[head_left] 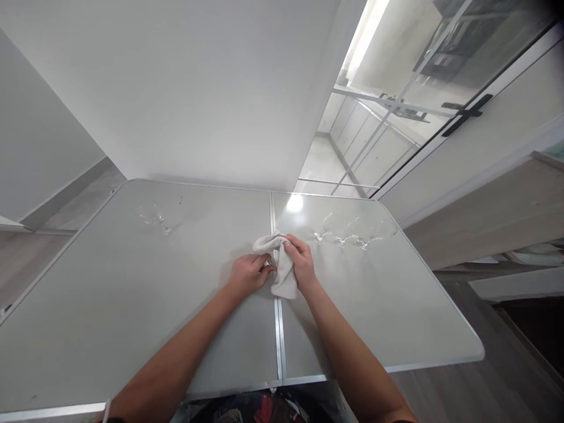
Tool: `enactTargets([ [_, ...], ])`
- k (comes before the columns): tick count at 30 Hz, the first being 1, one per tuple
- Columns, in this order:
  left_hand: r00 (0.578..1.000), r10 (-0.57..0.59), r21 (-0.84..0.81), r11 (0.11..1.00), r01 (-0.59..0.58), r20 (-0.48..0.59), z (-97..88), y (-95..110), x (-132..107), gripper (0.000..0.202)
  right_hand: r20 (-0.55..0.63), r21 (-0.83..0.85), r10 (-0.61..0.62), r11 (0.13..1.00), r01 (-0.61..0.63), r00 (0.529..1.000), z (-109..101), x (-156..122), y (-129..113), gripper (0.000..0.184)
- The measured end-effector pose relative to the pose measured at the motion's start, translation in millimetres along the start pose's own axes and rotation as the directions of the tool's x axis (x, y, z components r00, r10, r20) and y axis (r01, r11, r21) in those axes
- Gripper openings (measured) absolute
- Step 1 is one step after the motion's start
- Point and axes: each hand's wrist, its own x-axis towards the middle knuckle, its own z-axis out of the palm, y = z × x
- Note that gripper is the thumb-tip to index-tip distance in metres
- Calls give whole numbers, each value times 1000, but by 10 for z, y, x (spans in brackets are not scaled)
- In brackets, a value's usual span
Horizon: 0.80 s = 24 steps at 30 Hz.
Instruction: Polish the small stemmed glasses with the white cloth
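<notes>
Over the table's centre seam, my right hand (300,258) is closed on a white cloth (284,281), which hangs down in a loose fold. My left hand (249,273) pinches a small clear glass piece (268,262), seemingly part of a stemmed glass; the cloth hides most of it. To the right stand three clear stemmed glasses, among them a near-left glass (319,238), a middle glass (341,241) and a right glass (363,243). Further left on the table is more clear stemware (166,230), faint against the surface, its count unclear.
The grey folding table (110,305) has a metal-edged seam down its middle. A white wall (211,106) rises behind its far edge. A glazed door with a black handle (467,114) stands at the right, beside a wooden shelf unit (489,200).
</notes>
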Motion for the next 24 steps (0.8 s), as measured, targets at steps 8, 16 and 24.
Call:
enactTargets([
  [8, 987, -120, -271, 952, 145, 107, 83, 36, -4, 35, -154, 416, 244, 895, -161, 957, 377, -179, 147, 62],
  [16, 977, -106, -120, 984, 130, 187, -19, -70, -5, 27, 104, -51, -22, 998, 27, 994, 233, -145, 117, 52],
  [24, 990, -143, -229, 964, 137, -10, -64, -108, 39, 39, 336, -357, -86, 910, 212, 938, 104, -34, 181, 20],
])
